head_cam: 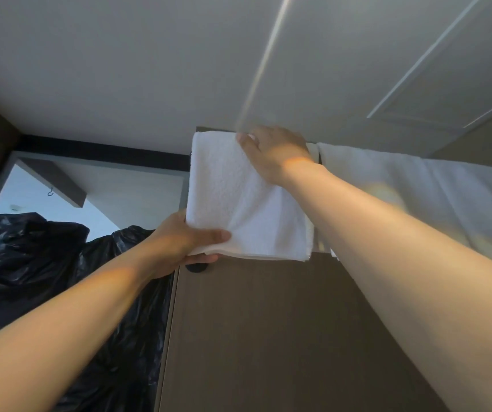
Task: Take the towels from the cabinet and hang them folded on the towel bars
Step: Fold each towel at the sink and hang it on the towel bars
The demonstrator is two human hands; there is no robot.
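A small folded white towel (239, 200) hangs high up in front of a brown cabinet door (268, 337). My left hand (185, 242) pinches its lower left corner, thumb on the front and fingers underneath. My right hand (274, 153) lies on the towel's upper right part near its top edge, fingers curled over that edge. A larger white towel (432, 191) hangs to the right, partly hidden by my right forearm. The bar that carries them is hidden.
Black plastic bags (60, 263) are piled at the left beside the cabinet. A dark round knob (196, 267) sits just under my left hand. The white ceiling (149, 69) is close above. A small hook (50, 191) hangs under a beam at left.
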